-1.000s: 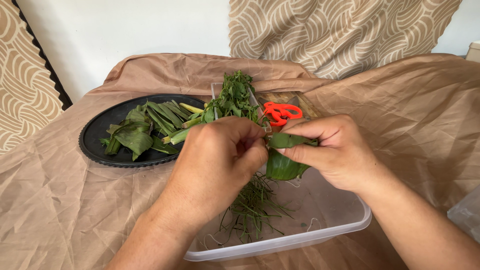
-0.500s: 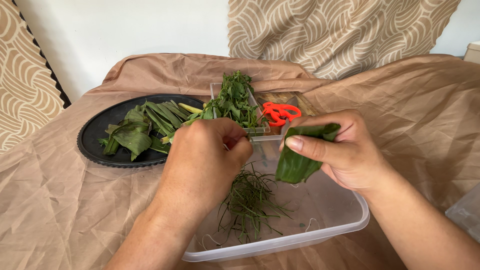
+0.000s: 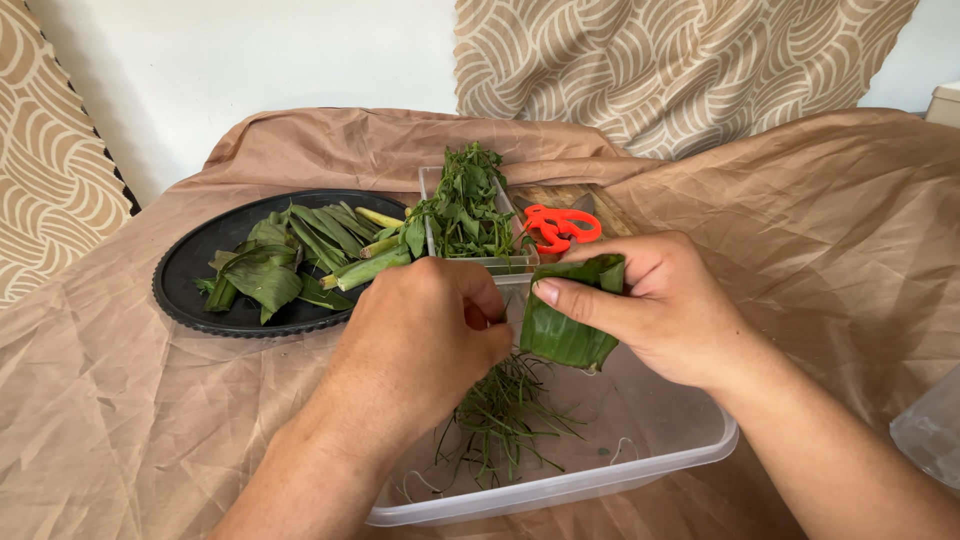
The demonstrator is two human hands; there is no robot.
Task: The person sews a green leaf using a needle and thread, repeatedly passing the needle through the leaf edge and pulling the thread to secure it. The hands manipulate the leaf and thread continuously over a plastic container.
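Note:
My right hand grips a folded dark green leaf over a clear plastic tub. My left hand is closed just left of the leaf, fingertips curled in; whether it pinches a thin strip is hidden. Thin green strips and stems lie in the tub under both hands.
A round black tray at the left holds broad leaves and pale green stalks. A small clear box of leafy herbs sits behind the tub. Orange-handled scissors rest on a wooden board. A tan cloth covers the table.
The hands, first pressed together on the leaf, have drawn apart: my left hand pulled away to the left while my right hand kept the folded leaf.

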